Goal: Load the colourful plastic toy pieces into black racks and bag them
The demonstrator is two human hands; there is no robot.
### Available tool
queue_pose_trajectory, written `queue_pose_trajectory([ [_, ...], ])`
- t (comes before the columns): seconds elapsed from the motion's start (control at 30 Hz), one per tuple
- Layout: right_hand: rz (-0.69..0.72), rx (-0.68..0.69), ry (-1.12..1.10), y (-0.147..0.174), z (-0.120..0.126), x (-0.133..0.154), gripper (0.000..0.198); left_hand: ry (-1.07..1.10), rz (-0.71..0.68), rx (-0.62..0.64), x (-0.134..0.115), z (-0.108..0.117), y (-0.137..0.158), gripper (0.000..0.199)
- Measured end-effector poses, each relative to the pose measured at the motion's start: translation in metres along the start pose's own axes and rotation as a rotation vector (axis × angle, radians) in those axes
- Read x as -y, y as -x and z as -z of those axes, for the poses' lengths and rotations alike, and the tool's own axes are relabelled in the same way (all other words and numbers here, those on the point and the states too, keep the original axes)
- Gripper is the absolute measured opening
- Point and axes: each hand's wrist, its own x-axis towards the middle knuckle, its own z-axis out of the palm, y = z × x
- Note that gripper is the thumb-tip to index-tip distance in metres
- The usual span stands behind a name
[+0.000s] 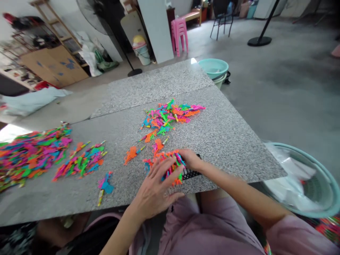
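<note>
A bunch of bright plastic pieces in orange, pink, green and blue lies at the table's near edge, partly on a black lattice tray. My left hand rests across the near side of the bunch, fingers stretched and apart, thumb out. At its far right end, my right hand curls around the bunch; some of its fingertips are hidden. Just beyond lie a few loose orange pieces with striped tubes. A blue and pink piece with a yellow tube sits to the left.
Heaps of similar pieces cover the granite table: a middle pile, a small pile and a large left pile. A green basket with plastic bags stands right of the table; a turquoise basin is by the far corner.
</note>
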Motion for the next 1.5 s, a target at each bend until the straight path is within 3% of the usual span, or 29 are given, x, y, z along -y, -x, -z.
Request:
queue_pose_trajectory([
  [0.07, -0.049, -0.069, -0.032, 0.02, 0.004, -0.005, 0.027, -0.005, 0.276, -0.201, 0.024, 0.007, 0.034, 0.068],
  [0.1, -0.082, -0.121, -0.033, 0.032, 0.009, -0.008, 0.033, -0.052, 0.52, -0.294, 0.037, 0.009, 0.056, 0.066],
  [0.17, -0.182, -0.293, 0.032, 0.053, 0.019, -0.019, 0.029, -0.222, 1.077, -0.329, 0.06, 0.005, 0.102, 0.058],
  [0.23, -0.252, -0.381, 0.06, 0.068, 0.028, -0.029, 0.02, -0.274, 1.278, -0.31, 0.074, -0.005, 0.142, 0.053],
  [0.3, -0.266, -0.398, 0.052, 0.076, 0.033, -0.032, 0.02, -0.263, 1.35, -0.292, 0.079, -0.016, 0.168, 0.038],
  [0.37, -0.255, -0.408, 0.028, 0.079, 0.037, -0.024, 0.023, -0.234, 1.37, -0.316, 0.079, -0.02, 0.178, 0.031],
  [0.47, -0.297, -0.523, 0.016, 0.079, 0.05, 0.01, 0.025, -0.175, 1.358, -0.441, 0.075, -0.004, 0.161, 0.038],
  [0.57, -0.265, -0.622, -0.056, 0.074, 0.063, 0.059, 0.025, -0.046, 1.222, -0.587, 0.051, 0.026, 0.108, 0.06],
  [0.63, -0.135, -0.537, -0.168, 0.068, 0.065, 0.091, 0.026, 0.2, 0.991, -0.704, 0.018, 0.039, 0.061, 0.063],
  [0.67, -0.075, -0.471, -0.231, 0.066, 0.065, 0.104, 0.028, 0.377, 0.873, -0.703, -0.002, 0.041, 0.037, 0.064],
  [0.73, 0.001, -0.374, -0.351, 0.066, 0.061, 0.122, 0.032, 0.652, 0.727, -0.558, -0.042, 0.035, -0.003, 0.054],
  [0.87, -0.004, -0.407, -0.477, 0.08, 0.056, 0.128, 0.027, 0.9, 0.563, -0.401, -0.087, 0.003, -0.044, 0.029],
  [0.93, -0.022, -0.483, -0.444, 0.091, 0.06, 0.122, 0.024, 0.801, 0.453, -0.354, -0.089, -0.008, -0.047, 0.024],
  [1.03, -0.114, -0.607, -0.308, 0.106, 0.07, 0.106, 0.025, 0.419, 0.339, -0.333, -0.075, -0.008, -0.042, 0.023],
  [1.1, -0.242, -0.616, -0.225, 0.11, 0.074, 0.089, 0.025, 0.206, 0.299, -0.351, -0.061, -0.002, -0.037, 0.027],
  [1.2, -0.378, -0.567, -0.261, 0.111, 0.067, 0.068, 0.028, 0.137, 0.184, -0.345, -0.05, 0.004, -0.031, 0.029],
  [1.27, -0.386, -0.499, -0.434, 0.111, 0.058, 0.065, 0.034, 0.195, 0.179, -0.339, -0.055, 0.002, -0.032, 0.032],
  [1.37, -0.355, -0.284, -0.699, 0.118, 0.051, 0.078, 0.042, 0.385, 0.35, -0.358, -0.077, -0.006, -0.041, 0.048],
  [1.43, -0.34, -0.188, -0.751, 0.127, 0.055, 0.089, 0.042, 0.621, 0.469, -0.318, -0.092, -0.012, -0.052, 0.041],
  [1.5, -0.337, -0.229, -0.719, 0.138, 0.064, 0.095, 0.037, 0.879, 0.565, -0.272, -0.102, -0.018, -0.061, 0.026],
])
